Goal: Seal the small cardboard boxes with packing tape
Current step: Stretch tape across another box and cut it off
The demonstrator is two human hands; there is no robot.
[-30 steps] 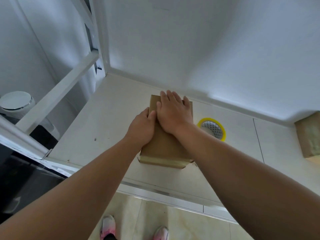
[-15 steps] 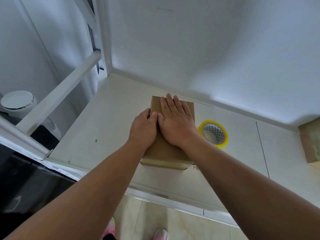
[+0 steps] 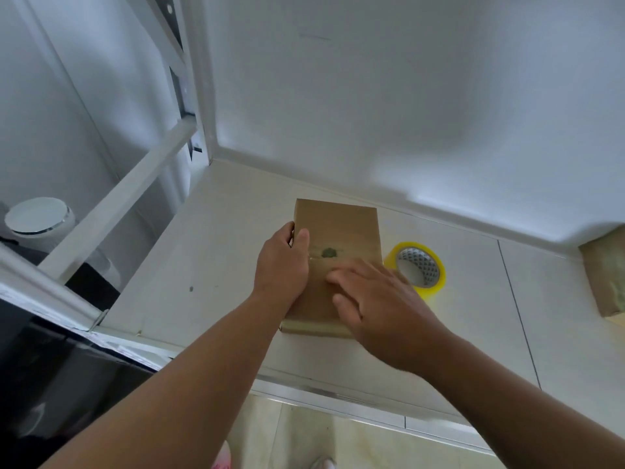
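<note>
The left hand (image 3: 282, 265) grips the cardboard box (image 3: 338, 228) by its left edge. The right hand (image 3: 382, 309) lies flat on its near right part, beside the tape roll (image 3: 420, 267).

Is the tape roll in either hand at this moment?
No, the tape roll lies on the counter beside the cardboard box, which the left hand grips.

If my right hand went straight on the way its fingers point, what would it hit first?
Probably the left hand, which grips the left edge of the cardboard box; the right hand points across the box top toward it.
</note>
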